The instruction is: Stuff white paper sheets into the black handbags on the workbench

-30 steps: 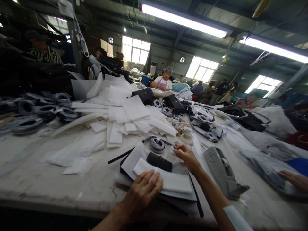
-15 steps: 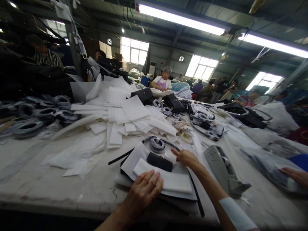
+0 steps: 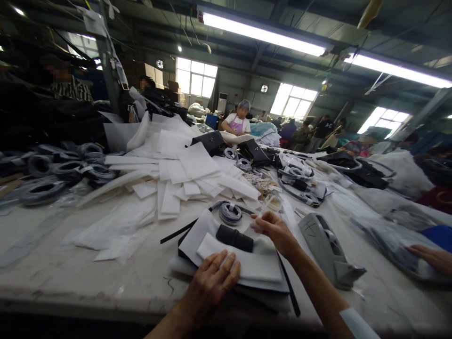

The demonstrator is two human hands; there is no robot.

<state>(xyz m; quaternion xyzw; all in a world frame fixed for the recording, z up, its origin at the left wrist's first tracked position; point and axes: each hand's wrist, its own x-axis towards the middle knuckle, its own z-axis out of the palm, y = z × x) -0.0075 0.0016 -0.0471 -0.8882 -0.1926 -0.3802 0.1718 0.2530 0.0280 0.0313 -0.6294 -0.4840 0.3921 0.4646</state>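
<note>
My left hand (image 3: 216,278) lies with fingers spread on a folded white foam piece (image 3: 254,264). Beneath it are white sheeting and a dark bag, whose edge and straps show around the sides. A small black item (image 3: 234,238) rests against the foam's upper edge. My right hand (image 3: 273,229) is raised at the bag's upper right, its thumb and fingers pinched at the edge of something thin and pale, which I cannot make out clearly. Beyond the black item sits a wrapped grey coil (image 3: 230,213), inside the curve of a dark strap.
A grey tape dispenser (image 3: 326,249) stands right of my right forearm. White foam sheets (image 3: 197,162) are heaped behind, with coils (image 3: 44,189) at left. Another person's hand (image 3: 432,258) touches a plastic-wrapped item at the right edge.
My right hand's pointing finger has drawn in, and the fingers now come together near the bag's upper right. My left hand stays on the foam.
</note>
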